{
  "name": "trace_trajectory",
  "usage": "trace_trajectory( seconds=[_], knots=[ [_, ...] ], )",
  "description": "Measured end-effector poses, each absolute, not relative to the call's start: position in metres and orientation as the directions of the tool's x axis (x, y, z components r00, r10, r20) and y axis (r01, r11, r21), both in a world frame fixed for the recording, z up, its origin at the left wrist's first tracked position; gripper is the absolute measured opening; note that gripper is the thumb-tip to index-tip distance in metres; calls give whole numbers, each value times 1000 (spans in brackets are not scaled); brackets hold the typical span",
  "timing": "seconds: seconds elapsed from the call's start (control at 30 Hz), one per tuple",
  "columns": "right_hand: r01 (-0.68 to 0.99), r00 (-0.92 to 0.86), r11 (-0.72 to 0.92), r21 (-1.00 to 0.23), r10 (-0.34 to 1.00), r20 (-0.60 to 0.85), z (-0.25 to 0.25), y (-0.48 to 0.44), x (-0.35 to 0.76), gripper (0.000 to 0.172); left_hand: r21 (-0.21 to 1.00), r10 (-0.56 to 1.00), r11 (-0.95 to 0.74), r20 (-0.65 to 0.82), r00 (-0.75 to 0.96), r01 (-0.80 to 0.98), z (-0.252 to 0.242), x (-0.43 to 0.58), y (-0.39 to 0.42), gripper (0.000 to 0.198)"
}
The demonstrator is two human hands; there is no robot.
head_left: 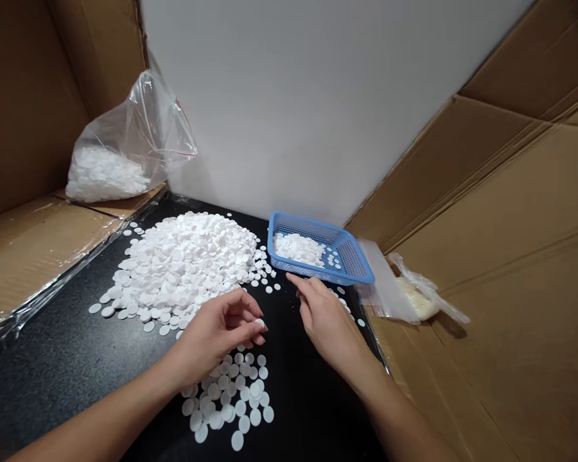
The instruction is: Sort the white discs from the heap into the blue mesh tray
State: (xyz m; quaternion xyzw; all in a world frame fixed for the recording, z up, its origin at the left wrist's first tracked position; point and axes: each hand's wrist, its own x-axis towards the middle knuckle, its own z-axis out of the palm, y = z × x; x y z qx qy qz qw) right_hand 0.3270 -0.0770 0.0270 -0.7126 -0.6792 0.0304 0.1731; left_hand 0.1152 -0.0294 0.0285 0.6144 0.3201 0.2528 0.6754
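Note:
My left hand (226,330) pinches a small white disc (259,323) between thumb and fingertips, above the black tabletop (293,385). Behind it rises a large heap of white discs (192,256). Several loose discs (231,391) lie spread below my left hand. My right hand (325,317) is over the table near the front of a blue basket (313,273), index finger stretched out toward the left, nothing seen in its fingers. White discs (298,249) are piled in the basket's left part, with several scattered to the right.
A clear plastic bag (108,170) of white pieces stands on cardboard at the back left. Right of the basket lie a flat plastic bag (388,289) and a bag with pale contents (421,298). Cardboard walls (510,256) flank the table, with a grey panel (293,96) behind.

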Motion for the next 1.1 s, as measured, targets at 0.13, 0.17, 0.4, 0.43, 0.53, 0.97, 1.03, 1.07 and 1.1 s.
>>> trace_trajectory(
  seconds=[0.13,0.17,0.4,0.43,0.53,0.97,1.03,1.07,1.1],
  knots=[
    [954,112,-37,-297,964,240,26,-77,335,58,907,735,407,-256,628,-107,36,114,-27,30],
    [944,136,-56,-324,963,232,27,-77,336,57,881,731,457,-292,617,-125,37,114,-27,31],
    [820,21,138,-555,963,270,41,-84,318,40,777,704,606,-425,569,-170,38,113,-25,29],
    [809,-12,176,-561,959,283,43,-85,314,43,775,703,609,-429,568,-169,38,112,-24,28],
    [787,-91,276,-551,937,339,42,-91,304,43,765,699,621,-443,561,-170,36,112,-24,24],
    [857,-259,421,-296,850,458,38,-96,302,36,801,719,579,-414,559,-151,33,112,-25,26],
    [864,-272,423,-271,847,457,38,-96,301,36,811,717,568,-403,569,-141,31,112,-25,27],
    [867,-277,425,-259,845,457,38,-96,301,36,813,714,566,-398,576,-139,30,112,-25,27],
    [868,-284,428,-251,843,457,38,-96,301,36,814,712,564,-394,581,-138,30,112,-25,27]
  ],
)
